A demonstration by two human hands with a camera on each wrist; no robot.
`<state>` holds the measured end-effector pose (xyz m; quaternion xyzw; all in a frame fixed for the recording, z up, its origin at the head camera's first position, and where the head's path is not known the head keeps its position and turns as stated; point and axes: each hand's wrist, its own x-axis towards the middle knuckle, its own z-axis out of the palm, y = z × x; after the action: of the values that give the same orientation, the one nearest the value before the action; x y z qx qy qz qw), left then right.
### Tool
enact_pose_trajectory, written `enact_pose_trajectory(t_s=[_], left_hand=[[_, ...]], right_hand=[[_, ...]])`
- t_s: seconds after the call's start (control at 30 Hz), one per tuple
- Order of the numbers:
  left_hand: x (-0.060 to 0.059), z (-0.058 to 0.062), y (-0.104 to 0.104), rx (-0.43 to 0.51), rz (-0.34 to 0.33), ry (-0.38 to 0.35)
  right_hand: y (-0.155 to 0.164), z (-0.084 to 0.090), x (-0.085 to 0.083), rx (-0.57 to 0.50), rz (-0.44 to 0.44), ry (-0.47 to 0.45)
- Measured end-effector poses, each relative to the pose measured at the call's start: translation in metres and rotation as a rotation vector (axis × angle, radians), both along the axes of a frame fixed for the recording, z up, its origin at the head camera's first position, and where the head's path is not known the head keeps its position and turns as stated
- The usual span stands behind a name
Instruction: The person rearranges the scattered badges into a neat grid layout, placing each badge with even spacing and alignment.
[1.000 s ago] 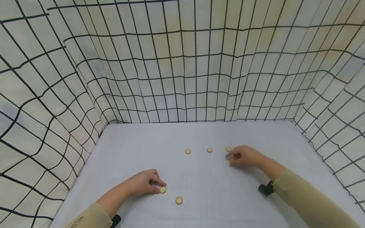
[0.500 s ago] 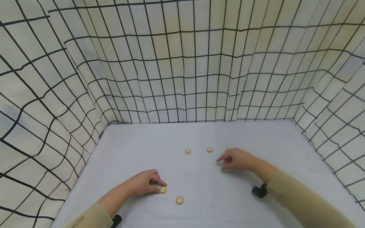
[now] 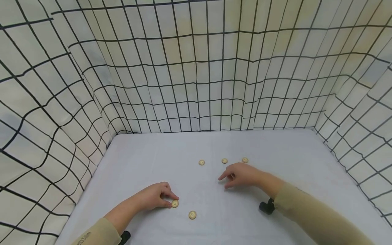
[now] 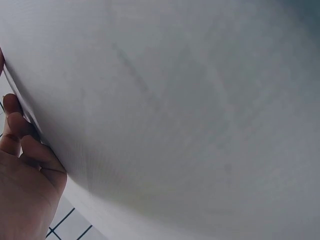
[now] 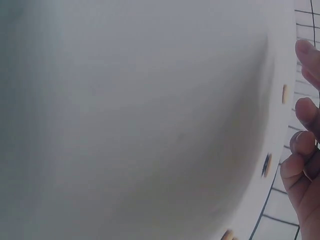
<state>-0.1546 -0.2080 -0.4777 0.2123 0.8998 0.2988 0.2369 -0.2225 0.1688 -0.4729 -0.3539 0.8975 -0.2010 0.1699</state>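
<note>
At the left front, my left hand (image 3: 153,197) pinches a round cream button (image 3: 175,203) by its edge, between thumb and index finger. Another button (image 3: 192,215) lies a little nearer and to the right. My right hand (image 3: 243,175) hovers low over the cloth, index finger and thumb apart with nothing seen between them. Just beyond it are two buttons, a middle one (image 3: 224,161) and a right one (image 3: 245,160). The right wrist view has its loosely bent fingers (image 5: 303,107) beside several buttons (image 5: 285,94) seen edge-on. What lies under the right palm is hidden.
A third button (image 3: 201,162) continues the far row leftward. White cloth (image 3: 159,153) covers the table, with walls of white cloth crossed by black grid lines (image 3: 196,81) behind and at both sides. A black wrist camera (image 3: 267,206) hangs below the right sleeve.
My right hand has moved left and slightly nearer. A button that showed between its fingers no longer shows, and the far right button is uncovered again. My left hand has stayed in place.
</note>
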Motion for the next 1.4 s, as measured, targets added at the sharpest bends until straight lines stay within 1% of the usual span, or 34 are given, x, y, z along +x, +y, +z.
enact_pose_trajectory(t_s=[0.23, 0.43, 0.6, 0.83, 1.03, 1.2, 1.4], left_hand=[[0.000, 0.000, -0.001, -0.002, -0.002, 0.000], [0.000, -0.001, 0.000, 0.005, -0.004, 0.001], [0.001, -0.002, 0.000, 0.001, -0.006, 0.003], [0.000, -0.005, 0.000, -0.001, -0.018, 0.012], [-0.001, -0.004, 0.001, -0.009, -0.020, 0.023], [-0.002, -0.003, 0.000, -0.007, -0.021, 0.025], [-0.002, -0.002, 0.000, 0.002, -0.026, 0.028]], right_hand=[[-0.027, -0.006, 0.002, -0.008, 0.106, 0.000], [-0.049, -0.005, 0.011, 0.008, 0.171, -0.010], [-0.066, -0.004, 0.020, 0.012, 0.231, 0.001], [-0.086, -0.007, 0.031, -0.001, 0.351, 0.032], [-0.102, -0.007, 0.038, -0.002, 0.436, 0.048], [-0.108, -0.008, 0.042, 0.008, 0.479, 0.044], [-0.110, -0.010, 0.043, 0.003, 0.494, 0.050]])
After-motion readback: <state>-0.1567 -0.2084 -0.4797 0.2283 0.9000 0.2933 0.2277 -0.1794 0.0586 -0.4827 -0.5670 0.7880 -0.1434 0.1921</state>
